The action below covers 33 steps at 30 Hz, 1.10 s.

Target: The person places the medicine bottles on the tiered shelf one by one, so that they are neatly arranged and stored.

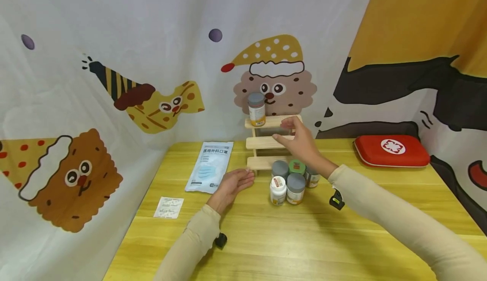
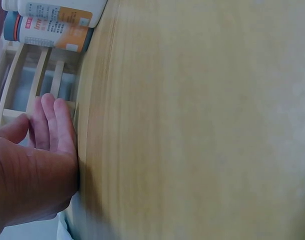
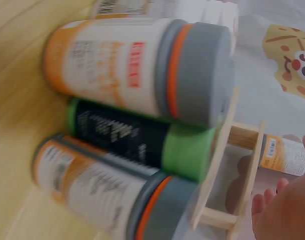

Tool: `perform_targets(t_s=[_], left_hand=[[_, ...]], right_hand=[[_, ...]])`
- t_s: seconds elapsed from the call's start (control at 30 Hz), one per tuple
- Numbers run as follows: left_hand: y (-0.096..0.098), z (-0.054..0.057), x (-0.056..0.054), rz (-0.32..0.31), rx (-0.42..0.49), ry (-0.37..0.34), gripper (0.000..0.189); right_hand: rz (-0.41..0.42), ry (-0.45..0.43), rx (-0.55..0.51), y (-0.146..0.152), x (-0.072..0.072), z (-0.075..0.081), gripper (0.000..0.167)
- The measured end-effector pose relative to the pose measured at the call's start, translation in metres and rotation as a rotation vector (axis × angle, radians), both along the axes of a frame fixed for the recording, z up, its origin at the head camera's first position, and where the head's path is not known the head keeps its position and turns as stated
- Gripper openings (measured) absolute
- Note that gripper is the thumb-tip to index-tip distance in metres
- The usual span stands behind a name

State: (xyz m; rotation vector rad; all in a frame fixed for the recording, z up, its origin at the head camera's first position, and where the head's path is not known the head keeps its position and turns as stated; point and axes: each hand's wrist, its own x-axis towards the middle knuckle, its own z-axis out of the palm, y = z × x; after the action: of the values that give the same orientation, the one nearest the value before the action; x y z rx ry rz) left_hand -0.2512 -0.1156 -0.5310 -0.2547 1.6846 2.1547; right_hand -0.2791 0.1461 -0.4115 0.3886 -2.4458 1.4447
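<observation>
Your right hand (image 1: pixel 299 140) is spread by the upper steps of the pale wooden three-step rack (image 1: pixel 266 162), thumb apart from fingers and nothing between them. The white round bottle with a grey lid and orange-trimmed label (image 1: pixel 257 115) stands upright at the left end of the top step. Your left hand (image 1: pixel 233 184) lies at the foot of the rack's left side, fingers extended and holding nothing; whether the fingertips touch the wood is hard to tell.

The step looks like arranging bottles on the rack. Brace its foot lightly with the left, since so light a frame could slide. Keep your right wrist high: the upright bottles clustered on the yellow wood-grain desk (image 1: pixel 251 243), including the green-lidded dark bottle (image 1: pixel 297 167), sit close below it. Grip bodies, not lids, and lower each base flat.
</observation>
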Motion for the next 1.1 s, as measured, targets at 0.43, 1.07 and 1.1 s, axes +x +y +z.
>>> perform_targets(t_s=[0.43, 1.07, 1.1], left_hand=[[-0.001, -0.002, -0.001, -0.003, 0.001, 0.006, 0.041], [0.001, 0.000, -0.001, -0.011, -0.012, 0.001, 0.040], [0.000, 0.000, -0.001, -0.010, -0.011, -0.004, 0.040]], right_hand=[[0.025, -0.064, 0.057, 0.034, 0.025, -0.017, 0.057], [-0.043, 0.137, 0.190, 0.059, 0.072, -0.048, 0.056], [-0.051, 0.154, 0.180, 0.059, 0.075, -0.050, 0.056]])
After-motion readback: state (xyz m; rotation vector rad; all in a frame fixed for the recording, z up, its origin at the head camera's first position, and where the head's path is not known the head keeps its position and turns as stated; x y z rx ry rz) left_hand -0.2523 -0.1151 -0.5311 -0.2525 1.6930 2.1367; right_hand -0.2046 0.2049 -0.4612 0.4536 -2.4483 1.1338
